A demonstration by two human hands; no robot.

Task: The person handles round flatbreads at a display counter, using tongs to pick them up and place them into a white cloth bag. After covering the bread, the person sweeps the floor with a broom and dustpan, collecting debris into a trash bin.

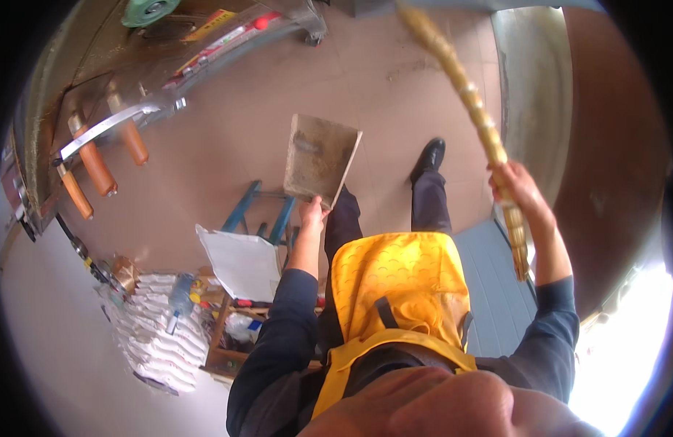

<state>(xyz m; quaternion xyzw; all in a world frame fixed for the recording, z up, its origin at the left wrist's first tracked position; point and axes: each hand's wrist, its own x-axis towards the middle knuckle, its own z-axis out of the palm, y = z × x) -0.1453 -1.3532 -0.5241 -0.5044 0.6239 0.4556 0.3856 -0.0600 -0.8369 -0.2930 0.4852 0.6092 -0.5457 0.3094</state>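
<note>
Grips a grimy scoop (pixel 318 156) by its near edge in the left hand (pixel 314 213), above the floor (pixel 394 95), and wraps the right hand (pixel 523 191) round a long, banded straw-coloured bundle (pixel 471 98). Has orange-brown handles (pixel 97 167) jutting out ahead on the left; a teal frame (pixel 240 207) and white panel (pixel 238 258) beside the left forearm (pixel 303 255); stacked white sacks (pixel 158 342) farther back. Stands on reddish-brown tiles, with bright glare (pixel 627 349) near the right arm (pixel 553 251).

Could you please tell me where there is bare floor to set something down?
Tiled floor looks bare between the dustpan and the orange handles, and between the dustpan and the black shoe. Lower left is crowded: stacked white sacks, a plastic bottle, a wooden shelf.
</note>
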